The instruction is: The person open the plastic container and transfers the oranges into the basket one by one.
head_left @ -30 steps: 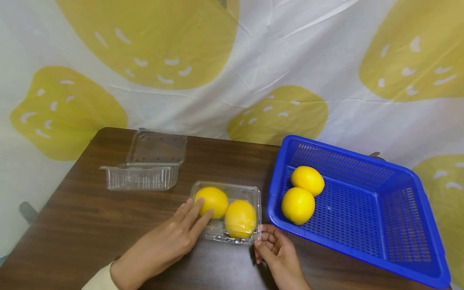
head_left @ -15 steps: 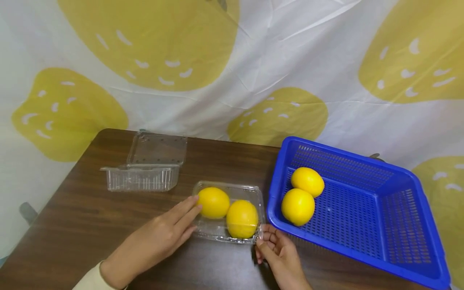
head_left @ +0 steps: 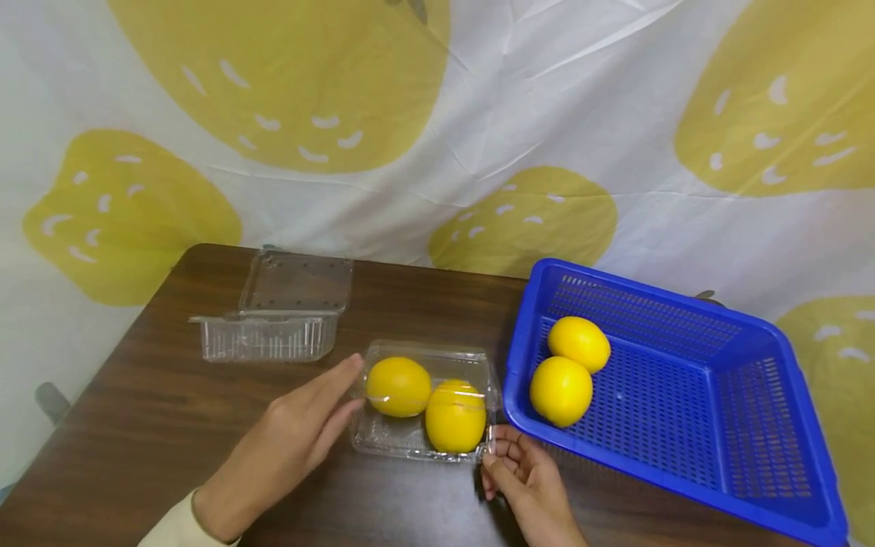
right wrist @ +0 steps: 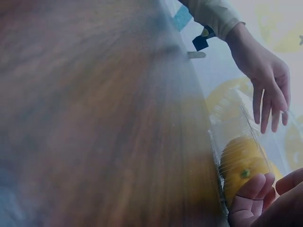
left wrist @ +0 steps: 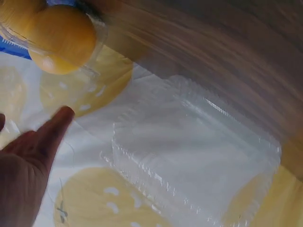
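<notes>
Two yellow citrus fruits (head_left: 399, 387) sit inside a clear plastic clamshell box (head_left: 393, 441) on the table. Its lid (head_left: 472, 361) is partly raised, with the front edge crossing in front of the fruits. My left hand (head_left: 290, 429) is at the lid's left side, fingers extended; whether the fingertips touch the plastic cannot be made out. At the front right corner, my right hand (head_left: 526, 482) pinches the box between thumb and curled fingers. In the right wrist view, fruits (right wrist: 244, 156) show through the box wall, beside the right fingers (right wrist: 251, 189).
A second clear clamshell (head_left: 270, 336) stands with its lid up at the back left of the brown table (head_left: 171, 410). To the right, a blue basket (head_left: 649, 463) holds two more yellow fruits (head_left: 562, 391). A lemon-print cloth (head_left: 383, 205) hangs behind the table.
My left hand has come off the top of the box to its left side. The lid's front edge has risen. My right hand has stayed at the corner.
</notes>
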Motion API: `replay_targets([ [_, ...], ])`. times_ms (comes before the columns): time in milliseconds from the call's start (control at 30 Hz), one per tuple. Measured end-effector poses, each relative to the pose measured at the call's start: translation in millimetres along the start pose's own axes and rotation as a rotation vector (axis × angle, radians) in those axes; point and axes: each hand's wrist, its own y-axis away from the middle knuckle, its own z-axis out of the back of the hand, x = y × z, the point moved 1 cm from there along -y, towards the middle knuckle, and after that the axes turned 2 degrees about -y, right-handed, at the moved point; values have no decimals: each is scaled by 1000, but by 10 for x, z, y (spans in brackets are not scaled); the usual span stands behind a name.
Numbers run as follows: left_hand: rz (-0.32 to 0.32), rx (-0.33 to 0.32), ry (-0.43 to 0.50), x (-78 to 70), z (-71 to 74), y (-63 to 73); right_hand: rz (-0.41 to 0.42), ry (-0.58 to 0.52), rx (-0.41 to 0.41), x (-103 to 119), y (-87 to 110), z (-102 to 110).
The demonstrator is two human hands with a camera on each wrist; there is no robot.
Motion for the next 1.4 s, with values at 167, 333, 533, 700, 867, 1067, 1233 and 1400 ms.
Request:
replay_targets([
  [167,110,-53,31,-6,4,-18,-5,-3,15,-2,0,7],
  [333,144,-53,40,-15,-7,-26,1,-1,21,1,-2,11],
  [533,180,-5,40,2,-54,-4,5,-4,24,-2,-4,12],
  [700,200,4,40,5,-69,15,3,-7,24,-11,-5,15],
  [867,231,8,68,-4,-87,17,13,-13,29,-15,-5,17],
  [1067,299,-1,135,-15,-123,18,5,-12,31,-14,-5,23],
  [1233,389,10,167,-38,-137,27,-13,-8,26,-12,-4,28],
  [1400,474,54,204,-70,-137,27,-5,-5,29,-18,-5,33],
])
